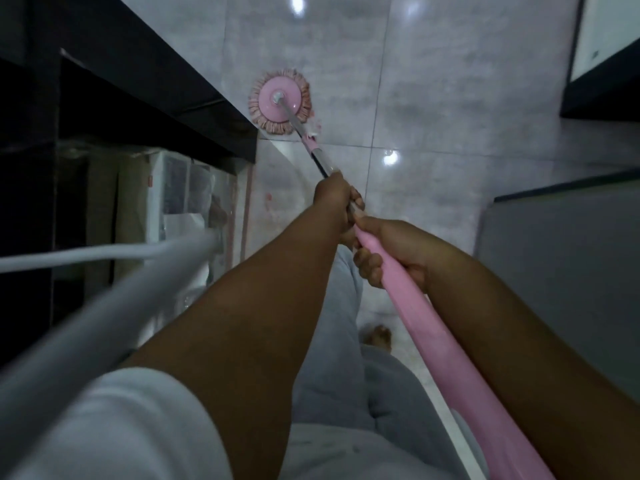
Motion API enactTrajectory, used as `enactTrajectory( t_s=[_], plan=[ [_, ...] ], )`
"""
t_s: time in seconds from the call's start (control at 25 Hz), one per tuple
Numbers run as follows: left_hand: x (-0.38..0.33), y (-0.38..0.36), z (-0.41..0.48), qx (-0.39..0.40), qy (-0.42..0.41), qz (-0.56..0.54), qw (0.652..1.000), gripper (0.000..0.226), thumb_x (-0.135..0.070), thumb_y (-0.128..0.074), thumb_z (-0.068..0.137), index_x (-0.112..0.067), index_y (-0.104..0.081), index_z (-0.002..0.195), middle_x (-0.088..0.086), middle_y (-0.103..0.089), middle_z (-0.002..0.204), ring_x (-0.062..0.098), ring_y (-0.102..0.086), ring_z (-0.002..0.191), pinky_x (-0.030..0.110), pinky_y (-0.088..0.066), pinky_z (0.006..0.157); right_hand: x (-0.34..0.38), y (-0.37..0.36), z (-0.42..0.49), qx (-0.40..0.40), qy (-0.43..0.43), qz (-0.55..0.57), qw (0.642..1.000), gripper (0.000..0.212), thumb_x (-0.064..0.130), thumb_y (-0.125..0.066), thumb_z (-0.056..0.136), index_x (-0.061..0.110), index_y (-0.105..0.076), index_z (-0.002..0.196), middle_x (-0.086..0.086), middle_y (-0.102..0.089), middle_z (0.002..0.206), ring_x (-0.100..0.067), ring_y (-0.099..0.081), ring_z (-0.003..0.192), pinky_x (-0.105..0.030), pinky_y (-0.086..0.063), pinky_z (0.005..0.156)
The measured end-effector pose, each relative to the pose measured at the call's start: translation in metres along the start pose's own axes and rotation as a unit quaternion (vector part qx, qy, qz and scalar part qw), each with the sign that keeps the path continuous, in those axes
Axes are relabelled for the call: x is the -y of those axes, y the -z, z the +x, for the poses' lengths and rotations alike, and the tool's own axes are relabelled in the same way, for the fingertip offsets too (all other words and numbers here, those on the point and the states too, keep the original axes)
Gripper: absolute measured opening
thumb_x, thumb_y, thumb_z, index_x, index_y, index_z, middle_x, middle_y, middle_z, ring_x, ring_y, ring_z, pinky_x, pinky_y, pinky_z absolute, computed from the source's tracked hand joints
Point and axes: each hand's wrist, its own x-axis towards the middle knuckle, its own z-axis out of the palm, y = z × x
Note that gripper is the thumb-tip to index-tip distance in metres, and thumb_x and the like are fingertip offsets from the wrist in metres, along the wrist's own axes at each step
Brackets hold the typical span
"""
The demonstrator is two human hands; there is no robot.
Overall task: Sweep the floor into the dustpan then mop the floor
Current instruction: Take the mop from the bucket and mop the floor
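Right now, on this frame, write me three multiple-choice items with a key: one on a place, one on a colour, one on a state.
1. Where is the mop head?
A. On the tile floor beside the black unit
B. In a bucket
C. Raised off the ground

2. What colour is the handle grip?
A. Blue
B. Pink
C. Green

3. How is the mop held?
A. By one hand only
B. By both hands curled round the handle
C. Leaning unheld

Answers:
1 A: its fringe lies flat on the tiles by the unit's corner.
2 B: the grip under the right hand is pink.
3 B: the left hand grips the metal shaft further forward, and the right hand holds the grip.
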Motion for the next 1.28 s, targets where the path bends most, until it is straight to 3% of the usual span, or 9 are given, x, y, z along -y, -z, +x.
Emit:
enactTrajectory(
  t_s=[0.16,0.24,0.44,0.6,0.8,1.12,1.28],
  plan=[
    [0.096,-0.018,-0.053,0.030,0.008,0.081,0.996,0.053,-0.043,-0.038,0.099,-0.004,-0.050,0.065,0.007,-0.046,0.037,0.020,-0.045,0.033,0.023,-0.041,0.045,-0.094,0.041,-0.057,-0.026,0.004,0.053,0.998,0.044,0.050,-0.055,0.092,0.012,-0.052,0.071,-0.001,-0.043,0.049,-0.008,-0.039,0.031,-0.015,-0.035,0.031],
    [0.136,-0.027,-0.081,0.048,0.018,0.102,0.993,0.047,-0.042,-0.038,0.099,-0.005,-0.053,0.074,0.004,-0.046,0.035,0.019,-0.045,0.032,0.022,-0.042,0.045,-0.135,0.058,-0.084,-0.034,0.007,0.092,0.995,0.044,0.051,-0.057,0.091,0.012,-0.053,0.072,-0.002,-0.045,0.049,-0.008,-0.040,0.032,-0.016,-0.036,0.031],
    [0.182,-0.042,-0.122,0.096,0.055,0.111,0.988,0.036,-0.038,-0.040,0.101,-0.008,-0.051,0.084,0.004,-0.045,0.051,0.014,-0.045,0.033,0.019,-0.042,0.040,-0.181,0.077,-0.118,-0.034,0.017,0.146,0.988,0.041,0.050,-0.063,0.082,0.011,-0.056,0.072,-0.001,-0.046,0.049,-0.008,-0.041,0.032,-0.018,-0.038,0.030],
    [0.157,-0.033,-0.110,0.101,0.030,0.119,0.987,0.035,-0.035,-0.040,0.102,-0.007,-0.050,0.084,0.005,-0.047,0.052,0.016,-0.046,0.036,0.021,-0.042,0.042,-0.162,0.063,-0.099,-0.044,0.019,0.141,0.989,0.042,0.051,-0.060,0.085,0.011,-0.054,0.073,-0.001,-0.046,0.049,-0.007,-0.041,0.031,-0.017,-0.038,0.030],
    [0.099,-0.009,-0.065,0.098,-0.016,0.079,0.992,0.036,-0.030,-0.040,0.103,-0.008,-0.045,0.074,0.002,-0.042,0.033,0.014,-0.042,0.027,0.018,-0.037,0.044,-0.115,0.027,-0.044,-0.029,0.040,0.117,0.992,0.045,0.053,-0.055,0.090,0.012,-0.051,0.071,0.002,-0.044,0.048,-0.004,-0.039,0.032,-0.015,-0.035,0.030],
    [0.025,0.038,-0.025,0.094,-0.041,0.039,0.994,0.036,-0.027,-0.039,0.104,-0.006,-0.043,0.075,0.006,-0.041,0.054,0.012,-0.038,0.025,0.012,-0.033,0.035,-0.064,-0.041,0.008,-0.027,0.062,0.097,0.993,0.044,0.049,-0.051,0.095,0.014,-0.046,0.069,0.004,-0.037,0.052,-0.003,-0.036,0.033,-0.013,-0.033,0.032],
    [0.017,0.065,-0.017,0.073,-0.038,0.026,0.996,0.032,-0.028,-0.040,0.104,-0.007,-0.044,0.080,0.005,-0.040,0.056,0.014,-0.039,0.036,0.012,-0.034,0.035,-0.068,-0.067,0.022,-0.029,0.068,0.084,0.994,0.039,0.047,-0.052,0.095,0.014,-0.048,0.074,0.003,-0.034,0.055,-0.005,-0.034,0.033,-0.013,-0.032,0.033]
  ],
)
